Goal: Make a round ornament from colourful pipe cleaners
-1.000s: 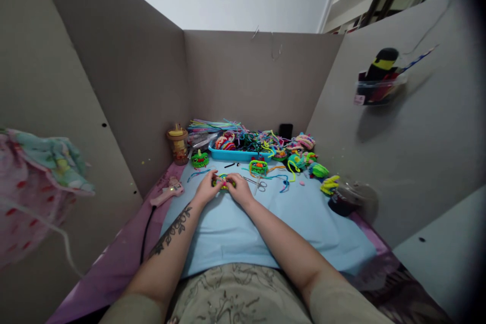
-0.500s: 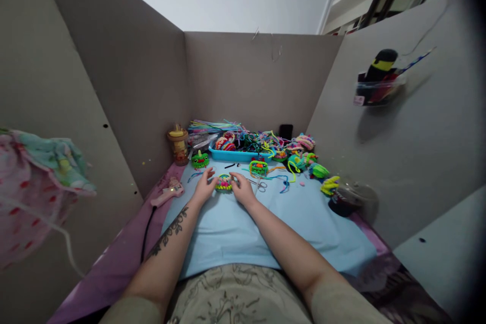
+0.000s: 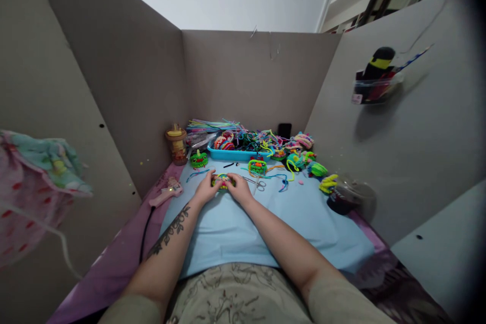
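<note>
A small multicoloured knitted piece (image 3: 222, 183), green and yellow with a pink patch, lies between my hands over the light blue cloth. My left hand (image 3: 207, 188) grips its left side, and my right hand (image 3: 238, 190) closes on its right side with the thumb on top. My fingers hide much of the piece. Beyond my right hand are scissors (image 3: 259, 185). A green and orange knitted piece (image 3: 257, 166) with loose yarn ends sits behind them. Further left is a green knitted piece (image 3: 199, 160) with a face.
A blue tray (image 3: 243, 156) heaped with yarn stands at the back. A pink glue gun (image 3: 170, 190) with a black cord lies left, near a lidded cup (image 3: 177, 146). Several knitted pieces and a dark tub (image 3: 339, 200) line the right. Grey panels (image 3: 261, 76) enclose the table.
Both hands have closed in on the knitted piece from its sides and now cover more of it. The view has shifted slightly.
</note>
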Motion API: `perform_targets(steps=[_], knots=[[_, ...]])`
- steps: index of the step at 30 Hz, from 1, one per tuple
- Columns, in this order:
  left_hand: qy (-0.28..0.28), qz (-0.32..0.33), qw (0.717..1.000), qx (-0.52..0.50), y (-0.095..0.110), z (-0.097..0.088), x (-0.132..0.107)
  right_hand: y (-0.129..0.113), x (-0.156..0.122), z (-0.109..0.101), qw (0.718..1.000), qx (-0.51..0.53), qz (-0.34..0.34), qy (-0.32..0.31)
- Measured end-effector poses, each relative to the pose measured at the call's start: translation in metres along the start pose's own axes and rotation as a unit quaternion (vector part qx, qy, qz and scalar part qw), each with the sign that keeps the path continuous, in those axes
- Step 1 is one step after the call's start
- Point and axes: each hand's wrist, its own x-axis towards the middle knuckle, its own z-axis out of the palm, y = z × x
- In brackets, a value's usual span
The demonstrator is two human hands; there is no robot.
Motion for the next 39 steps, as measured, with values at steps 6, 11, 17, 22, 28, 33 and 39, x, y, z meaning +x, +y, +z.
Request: perform_targets(steps=[6,11,17,22,28,33,39], knots=[[0.008,-0.001,1.000,0.009,0.001,0.001,0.001,0.000,0.001,0.002,1.000,-0.012,-0.002,-0.006],[0.009,-0.004,1.000,-0.016,-0.002,0.003,0.003,-0.003,0.000,-0.001,1.000,-0.004,-0.002,-0.003],[0.048,0.015,0.996,-0.069,-0.003,-0.002,-0.001,-0.006,-0.004,-0.018,0.998,0.048,0.008,0.028],[0.018,0.067,0.998,0.005,0.003,-0.008,-0.009,0.004,0.007,-0.049,0.988,0.097,0.070,0.094],[-0.026,0.081,0.991,0.104,0.007,-0.005,-0.010,0.040,0.037,-0.097,0.981,0.061,0.114,0.148],[-0.046,0.067,0.978,0.194,0.022,-0.001,-0.001,0.059,0.047,-0.115,0.970,-0.220,0.095,-0.045],[-0.017,0.014,0.942,0.335,0.035,-0.001,0.033,0.061,0.047,-0.107,0.915,-0.375,0.065,-0.136]])
